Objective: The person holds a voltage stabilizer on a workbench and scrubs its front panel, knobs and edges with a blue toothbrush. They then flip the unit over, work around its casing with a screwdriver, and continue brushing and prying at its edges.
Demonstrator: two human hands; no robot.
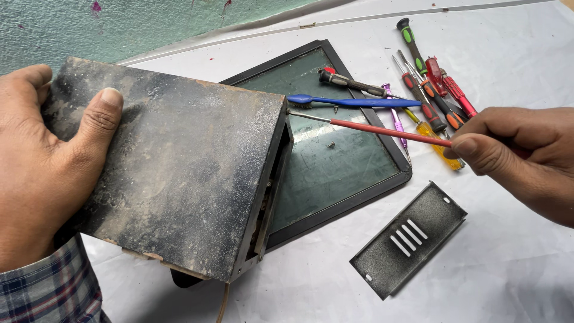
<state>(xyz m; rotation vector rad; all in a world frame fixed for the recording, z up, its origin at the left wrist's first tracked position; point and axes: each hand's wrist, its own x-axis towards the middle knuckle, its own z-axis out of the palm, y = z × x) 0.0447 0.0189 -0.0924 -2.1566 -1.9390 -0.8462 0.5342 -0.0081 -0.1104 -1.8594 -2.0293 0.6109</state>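
Two hands at work: left hand point(42, 167) clamped on dusty black metal casing point(173, 173), right hand point(520, 155) pinching red-handled brush point(382, 130), bristles at casing's open edge. Dusting step; next, careful sweeping inside the casing's gap.

Bright, even daylight, soft shadows under the hands, sharp focus throughout, slight wide-angle stretch at edges.

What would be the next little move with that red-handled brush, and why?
Probably a short sweep along the box's open edge. The left hand tilts the dusty black box so that edge faces the right hand, and the red-handled brush already has its tip at the top corner, where grime shows.
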